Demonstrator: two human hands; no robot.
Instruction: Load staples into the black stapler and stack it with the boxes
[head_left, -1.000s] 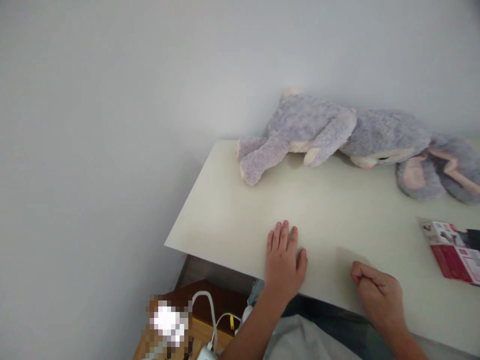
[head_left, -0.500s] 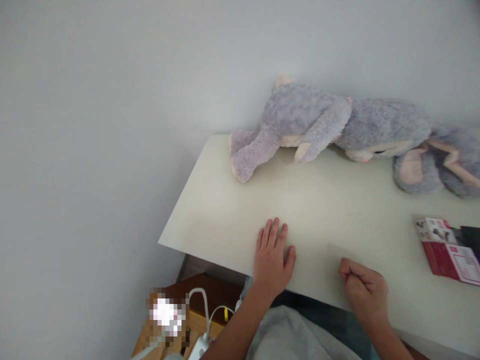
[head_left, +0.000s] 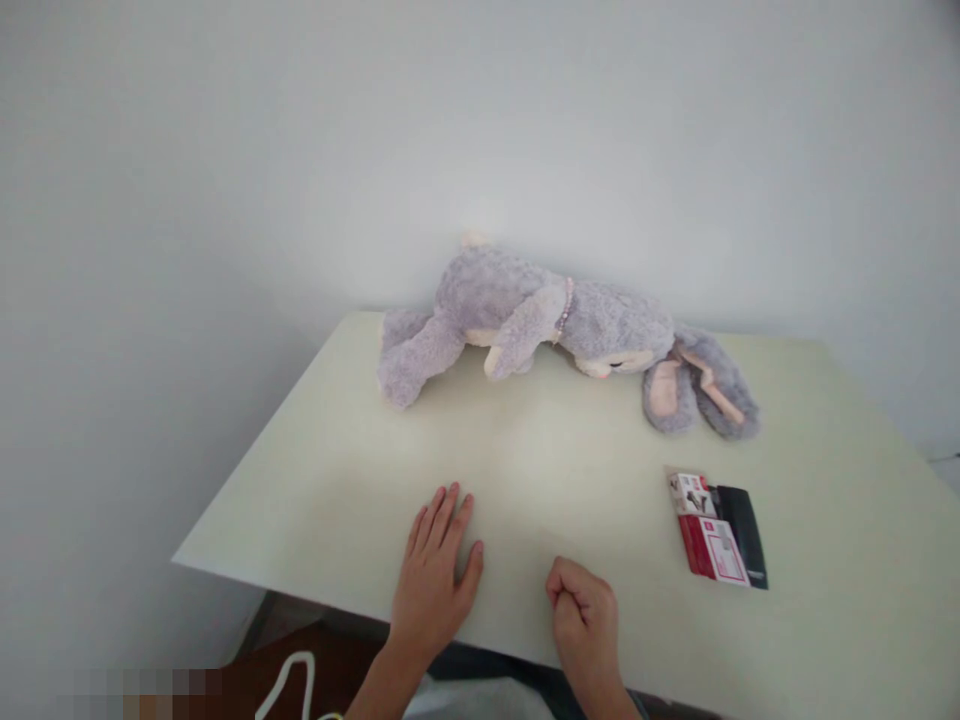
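Observation:
My left hand point(head_left: 435, 580) lies palm down on the white table point(head_left: 315, 480), fingers stretched out and thumb apart. To its right my right hand point(head_left: 585, 615) rests on the tabletop as a closed fist, and nothing shows in it. Beyond both hands a grey plush rabbit point(head_left: 510, 300) lies on its side, ears to the right and feet to the left, with a beaded band round its neck. Right of my fist sit a red and white box point(head_left: 712, 550), a smaller white box point(head_left: 691, 494) with printed pictures, and a black stapler point(head_left: 742, 535). Neither hand touches any of these.
A grey wall point(head_left: 525, 120) stands behind the table and to its left. Below the front left edge, a white cable point(head_left: 300, 665) loops over a brown wooden surface point(head_left: 337, 650). A thin dark cord shows at the far right.
The view has swung right and up, so the table's right part, the rabbit's whole ears and the stapler now show. Both hands keep their poses on the table.

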